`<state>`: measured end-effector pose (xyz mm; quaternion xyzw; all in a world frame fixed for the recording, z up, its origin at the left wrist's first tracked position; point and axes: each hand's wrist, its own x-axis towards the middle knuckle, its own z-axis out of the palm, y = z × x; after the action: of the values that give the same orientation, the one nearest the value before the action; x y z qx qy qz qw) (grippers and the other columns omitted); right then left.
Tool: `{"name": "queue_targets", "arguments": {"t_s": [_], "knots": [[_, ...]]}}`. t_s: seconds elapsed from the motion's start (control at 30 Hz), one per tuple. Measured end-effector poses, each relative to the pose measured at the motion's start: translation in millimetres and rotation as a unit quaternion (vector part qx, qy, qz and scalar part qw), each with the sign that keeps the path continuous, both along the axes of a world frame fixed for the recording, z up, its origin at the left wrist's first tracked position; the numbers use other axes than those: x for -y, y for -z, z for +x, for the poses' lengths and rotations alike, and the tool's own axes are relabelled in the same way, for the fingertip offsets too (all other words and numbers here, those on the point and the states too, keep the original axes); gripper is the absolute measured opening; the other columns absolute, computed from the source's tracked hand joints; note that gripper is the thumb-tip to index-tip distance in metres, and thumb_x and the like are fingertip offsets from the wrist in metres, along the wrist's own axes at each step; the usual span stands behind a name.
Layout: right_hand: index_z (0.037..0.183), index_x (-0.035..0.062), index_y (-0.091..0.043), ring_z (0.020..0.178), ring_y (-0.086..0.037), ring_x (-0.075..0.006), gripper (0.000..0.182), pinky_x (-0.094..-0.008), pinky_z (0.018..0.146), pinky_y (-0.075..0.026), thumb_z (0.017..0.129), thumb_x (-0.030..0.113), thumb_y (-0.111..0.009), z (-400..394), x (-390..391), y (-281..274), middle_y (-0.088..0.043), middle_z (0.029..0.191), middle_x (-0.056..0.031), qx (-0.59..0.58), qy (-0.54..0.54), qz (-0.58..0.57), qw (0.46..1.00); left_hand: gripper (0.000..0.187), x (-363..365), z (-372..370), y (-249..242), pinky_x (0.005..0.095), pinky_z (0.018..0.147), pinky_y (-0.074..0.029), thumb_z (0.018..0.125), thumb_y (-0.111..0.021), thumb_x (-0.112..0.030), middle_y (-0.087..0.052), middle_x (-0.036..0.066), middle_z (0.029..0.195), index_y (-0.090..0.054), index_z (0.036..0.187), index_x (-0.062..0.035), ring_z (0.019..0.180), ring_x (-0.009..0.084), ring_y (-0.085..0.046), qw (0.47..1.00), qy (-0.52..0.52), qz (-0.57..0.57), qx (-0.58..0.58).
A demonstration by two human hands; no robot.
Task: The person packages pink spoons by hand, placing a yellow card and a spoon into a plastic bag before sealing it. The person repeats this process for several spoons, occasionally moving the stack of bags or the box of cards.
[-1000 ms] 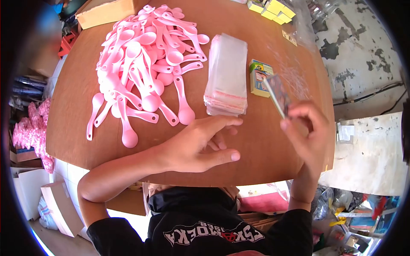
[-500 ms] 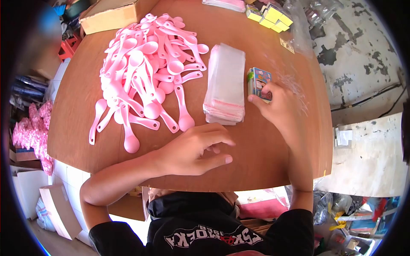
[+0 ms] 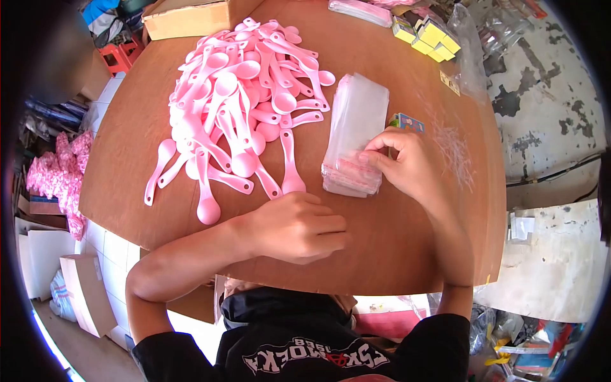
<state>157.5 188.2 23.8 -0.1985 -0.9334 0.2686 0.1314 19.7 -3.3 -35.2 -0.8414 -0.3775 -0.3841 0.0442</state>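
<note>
My right hand (image 3: 407, 159) is at the right edge of a stack of clear plastic bags (image 3: 359, 105). Its thumb and index finger pinch at the top bag near the pink-edged end. Behind its knuckles lies a small stack of printed cards (image 3: 408, 123), partly hidden by the hand. My left hand (image 3: 299, 228) hovers over the near part of the table, fingers curled in and nothing visible in them. Just beyond it and to the left is a large heap of pink plastic measuring spoons (image 3: 245, 108), one of them close to its knuckles.
A brown table (image 3: 127, 146) carries everything. At the back stand a cardboard box (image 3: 188, 20), flat plastic packs (image 3: 361, 11) and small yellow boxes (image 3: 436, 38). Clear plastic (image 3: 468, 54) lies at the right back, loose clear strips (image 3: 453, 149) at the right.
My right hand has moved from the card stack to the bags and pinches there. The fingers of my left hand have curled closed. The whole view has shifted slightly.
</note>
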Motion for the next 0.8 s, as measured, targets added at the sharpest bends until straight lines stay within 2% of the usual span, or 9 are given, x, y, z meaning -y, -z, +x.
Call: {"name": "queue_targets", "arguments": {"t_s": [0.13,0.2,0.4,0.53,0.63,0.7,0.73,0.8], "knots": [[0.08,0.0049,-0.071,0.061,-0.062,-0.0182,0.014,-0.0309,0.057,-0.046,0.076,0.017,-0.077,1.9,-0.8,4.8,-0.067,0.076,-0.0081,-0.022,-0.021,-0.012,0.999,0.022,-4.1,-5.6,1.6,0.0266,0.05,-0.042,0.068,-0.07,-0.007,-0.06,0.001,0.081,-0.065,0.089,-0.0071,0.061,0.0138,-0.058,0.999,-0.001,-0.009,-0.039],[0.08,0.0052,-0.071,0.061,-0.062,-0.0186,0.014,-0.0311,0.057,-0.046,0.077,0.018,-0.076,3.7,-0.6,8.9,-0.067,0.075,-0.008,-0.044,-0.036,-0.02,0.998,0.019,-5.1,-6.9,-1.6,0.0267,0.049,-0.042,0.07,-0.069,-0.005,-0.062,0.001,0.078,-0.067,0.089,-0.0073,0.06,0.0139,-0.059,1.0,-0.008,-0.012,0.013],[0.077,0.0053,-0.069,0.061,-0.062,-0.0208,0.013,-0.0331,0.057,-0.046,0.077,0.017,-0.076,3.6,0.9,11.5,-0.064,0.071,-0.0072,-0.065,-0.012,-0.015,0.998,0.018,-10.2,-11.1,-2.8,0.0264,0.047,-0.042,0.071,-0.067,-0.003,-0.063,0.001,0.073,-0.068,0.088,-0.0072,0.055,0.0132,-0.058,1.0,-0.019,-0.021,0.014],[0.076,0.005,-0.068,0.062,-0.061,-0.0235,0.012,-0.035,0.057,-0.045,0.076,0.015,-0.075,4.3,-0.4,19.1,-0.063,0.072,-0.0074,-0.099,-0.007,0.042,0.994,0.018,-10.7,-12.2,-2.3,0.0254,0.047,-0.043,0.071,-0.068,-0.003,-0.062,0.002,0.071,-0.068,0.088,-0.0067,0.055,0.013,-0.058,0.999,-0.03,-0.016,-0.008],[0.076,0.0051,-0.067,0.062,-0.06,-0.025,0.012,-0.0355,0.056,-0.045,0.077,0.015,-0.074,3.9,0.6,18.1,-0.061,0.071,-0.0074,-0.143,-0.009,0.065,0.988,0.018,-11.2,-12.2,-3.3,0.0251,0.047,-0.043,0.071,-0.069,-0.003,-0.061,0.0,0.066,-0.067,0.089,-0.0053,0.052,0.0138,-0.057,0.996,-0.074,0.036,0.024],[0.076,0.0053,-0.066,0.062,-0.06,-0.0255,0.012,-0.0357,0.056,-0.045,0.078,0.015,-0.074,5.3,3.7,8.6,-0.06,0.071,-0.0073,-0.168,-0.009,0.072,0.983,0.021,-8.7,-15.6,-5.6,0.0302,0.058,-0.049,0.07,-0.07,-0.001,-0.064,0.005,0.08,-0.067,0.09,-0.0056,0.069,0.0194,-0.063,0.987,-0.113,0.036,0.104],[0.076,0.0058,-0.066,0.062,-0.06,-0.0255,0.012,-0.0355,0.056,-0.045,0.078,0.015,-0.074,8.9,8.0,1.7,-0.06,0.071,-0.0071,-0.155,-0.04,0.065,0.985,0.021,-10.2,-13.6,-7.9,0.0302,0.058,-0.049,0.07,-0.07,-0.001,-0.064,0.005,0.08,-0.067,0.09,-0.0056,0.069,0.0194,-0.063,0.987,-0.113,0.035,0.105],[0.077,0.0063,-0.066,0.062,-0.06,-0.0254,0.012,-0.0354,0.055,-0.045,0.079,0.015,-0.073,14.9,21.3,-17.0,-0.059,0.071,-0.0069,-0.14,-0.076,0.059,0.985,0.019,-16.3,-9.3,-15.1,0.04,0.077,-0.05,0.069,-0.07,0.002,-0.062,0.01,0.101,-0.067,0.084,-0.0088,0.091,0.0243,-0.062,0.951,-0.266,0.066,0.144]]}}
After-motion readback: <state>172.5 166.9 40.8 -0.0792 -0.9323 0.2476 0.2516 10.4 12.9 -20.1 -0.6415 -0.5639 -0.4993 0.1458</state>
